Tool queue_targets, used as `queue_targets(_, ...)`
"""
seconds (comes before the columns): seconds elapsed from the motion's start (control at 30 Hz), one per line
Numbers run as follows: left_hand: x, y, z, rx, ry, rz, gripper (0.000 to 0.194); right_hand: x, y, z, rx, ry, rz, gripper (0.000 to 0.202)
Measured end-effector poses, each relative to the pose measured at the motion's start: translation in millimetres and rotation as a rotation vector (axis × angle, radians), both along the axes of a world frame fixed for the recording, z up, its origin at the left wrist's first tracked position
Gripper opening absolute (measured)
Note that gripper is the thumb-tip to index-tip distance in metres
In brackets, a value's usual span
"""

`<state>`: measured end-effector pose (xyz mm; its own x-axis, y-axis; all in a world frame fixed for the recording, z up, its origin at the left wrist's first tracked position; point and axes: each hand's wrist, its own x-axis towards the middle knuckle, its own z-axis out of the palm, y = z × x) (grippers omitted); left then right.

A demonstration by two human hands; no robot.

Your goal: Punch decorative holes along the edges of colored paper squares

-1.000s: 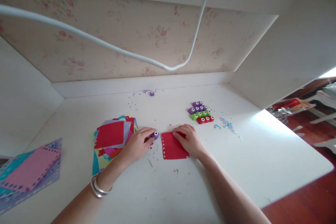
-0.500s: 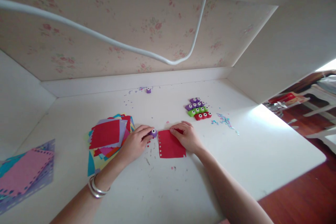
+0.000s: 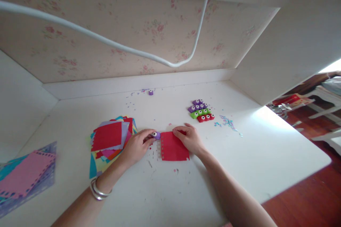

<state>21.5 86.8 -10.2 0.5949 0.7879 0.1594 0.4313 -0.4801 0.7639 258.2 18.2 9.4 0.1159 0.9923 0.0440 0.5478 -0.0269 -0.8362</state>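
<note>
Thumb and fingers of the left hand [image 3: 133, 150] are clamped on a purple punch [image 3: 157, 135] near the middle of the desk [image 3: 149, 198], and the punch has been turned over since half a second ago. Then its white top, marked with a dark star, faced up and a narrow gap lay between it and the red sheet [image 3: 174, 147]; now the white end points toward the left hand and the purple body meets the far left corner of the sheet, seemingly touching it. A greyish shadow, fainter before, shows along the sheet's holed left edge. The right hand [image 3: 192, 141] has hardly moved: its thumb lies on the sheet's far edge, though I cannot tell whether the fingers pinch from beneath. Elsewhere the layout is unchanged. A lone purple punch [image 3: 151, 92] stands close to the desk's back edge, the rows of purple, green and red punches [image 3: 201, 110] sit beyond the right hand, with blue and purple confetti [image 3: 228, 122] toward the desk's right edge, and the pile of coloured paper [image 3: 108, 136] lies left of the left hand.
</note>
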Motion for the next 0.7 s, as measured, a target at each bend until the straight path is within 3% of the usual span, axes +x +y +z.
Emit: queue_targets(0.7, 0.3, 0.6, 0.2, 0.121, 0.004, -0.043, 0.023, -0.9, -1.1, -2.1, 0.028, -0.045, -0.023, 0.017)
